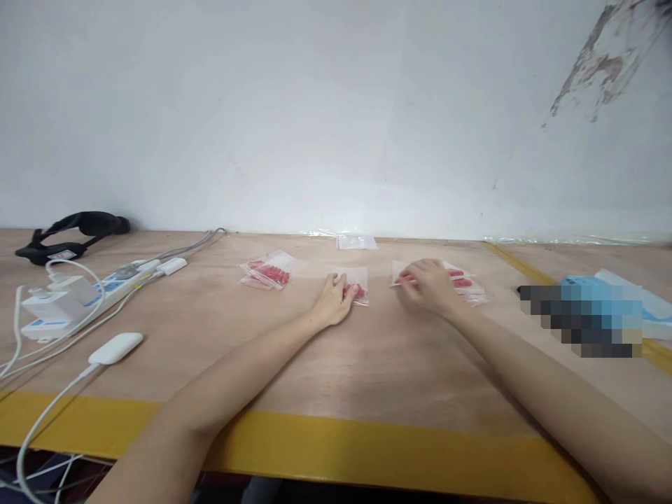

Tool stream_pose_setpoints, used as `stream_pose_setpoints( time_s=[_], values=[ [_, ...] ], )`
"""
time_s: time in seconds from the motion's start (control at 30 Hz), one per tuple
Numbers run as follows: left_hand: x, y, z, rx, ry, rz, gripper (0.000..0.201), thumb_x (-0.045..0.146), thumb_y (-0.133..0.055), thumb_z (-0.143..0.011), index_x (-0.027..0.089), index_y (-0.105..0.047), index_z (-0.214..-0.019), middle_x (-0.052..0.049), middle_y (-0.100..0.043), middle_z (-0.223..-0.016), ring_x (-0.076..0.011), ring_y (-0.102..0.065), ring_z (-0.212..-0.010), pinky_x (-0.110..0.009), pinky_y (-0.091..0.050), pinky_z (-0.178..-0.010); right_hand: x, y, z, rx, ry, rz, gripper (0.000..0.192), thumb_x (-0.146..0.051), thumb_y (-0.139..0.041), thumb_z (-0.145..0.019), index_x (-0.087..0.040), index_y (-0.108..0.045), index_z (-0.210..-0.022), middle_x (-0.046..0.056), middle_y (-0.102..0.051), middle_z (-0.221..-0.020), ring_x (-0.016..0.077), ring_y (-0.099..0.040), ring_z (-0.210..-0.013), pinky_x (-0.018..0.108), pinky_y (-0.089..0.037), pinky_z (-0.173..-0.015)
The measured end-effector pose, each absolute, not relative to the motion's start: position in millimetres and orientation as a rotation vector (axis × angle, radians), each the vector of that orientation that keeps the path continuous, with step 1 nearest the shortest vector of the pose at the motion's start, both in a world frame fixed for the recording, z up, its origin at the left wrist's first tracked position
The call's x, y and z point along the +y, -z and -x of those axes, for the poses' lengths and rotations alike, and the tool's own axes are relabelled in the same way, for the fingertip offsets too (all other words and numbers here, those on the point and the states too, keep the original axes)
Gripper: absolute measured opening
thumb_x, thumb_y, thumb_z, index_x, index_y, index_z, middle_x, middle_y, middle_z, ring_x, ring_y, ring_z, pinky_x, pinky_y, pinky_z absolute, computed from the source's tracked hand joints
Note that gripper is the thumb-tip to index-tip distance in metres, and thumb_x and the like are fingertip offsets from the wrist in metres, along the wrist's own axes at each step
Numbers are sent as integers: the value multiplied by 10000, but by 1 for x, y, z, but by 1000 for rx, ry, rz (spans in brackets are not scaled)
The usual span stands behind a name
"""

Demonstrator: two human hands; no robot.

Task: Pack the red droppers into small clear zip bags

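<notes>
My left hand (332,299) lies on a small clear plastic bag (353,274) with red pieces in it, fingers spread over its left part. To the right, my right hand (428,287) is curled, thumb and fingers pinching the pale edge of another clear plastic bag (397,269). What lies under that palm is hidden. Just beyond its right side are bags of longer red pieces (463,283), partly covered by the hand. Left of my left hand, several bags of red pieces (270,271) overlap in a loose pile.
A flat clear bag (358,242) lies by the wall. On the left are a power strip (113,283) with plugs and cables, a white rounded device (116,348) on a cord, and a black strap (78,234). A blue packet (598,290), partly pixelated, lies right.
</notes>
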State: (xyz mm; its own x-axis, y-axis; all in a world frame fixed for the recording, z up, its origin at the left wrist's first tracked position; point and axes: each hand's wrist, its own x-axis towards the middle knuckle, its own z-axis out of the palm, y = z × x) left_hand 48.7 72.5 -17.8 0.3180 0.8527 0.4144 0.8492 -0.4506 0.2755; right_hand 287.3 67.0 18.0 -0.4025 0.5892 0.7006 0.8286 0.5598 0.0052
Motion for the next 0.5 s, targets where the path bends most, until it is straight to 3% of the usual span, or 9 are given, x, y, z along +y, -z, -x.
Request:
stream_pose_setpoints(
  time_s=[0.1, 0.23, 0.33, 0.5],
  values=[
    [71, 19, -51, 1536, -813, -2571, 401, 357, -318, -903, 135, -438, -1215, -136, -439, -1188, -215, -443, -1128, -326, -367, -947, 63, -9, -249, -2371, 277, 908, 163, -284, -524, -756, -176, -602, -851, 65, -619, -872, 180, -538, -835, 308, -387, -759],
    [70, 18, -38, 1394, -770, -2621, 391, 370, -473, -833, 200, -499, -1183, -85, -498, -1135, -208, -502, -1057, -318, -395, -932, 64, 8, -231, -2381, 180, 958, 232, -343, -530, -764, -187, -595, -924, 71, -588, -911, 182, -539, -818, 317, -411, -725],
    [69, 18, -28, 1354, -778, -2631, 441, 402, -498, -817, 190, -496, -1205, -102, -473, -1192, -232, -463, -1118, -349, -370, -964, 66, 17, -236, -2302, 86, 959, 178, -215, -498, -767, -185, -597, -912, 65, -574, -893, 154, -536, -758, 293, -434, -690],
    [71, 17, -23, 1119, -834, -2682, 410, 331, -530, -813, 216, -507, -1206, -78, -475, -1231, -216, -462, -1129, -341, -365, -973, 69, 24, -243, -2201, -39, 875, 406, -21, -461, -664, -206, -600, -997, 49, -576, -885, 157, -540, -826, 293, -459, -738]
  ],
)
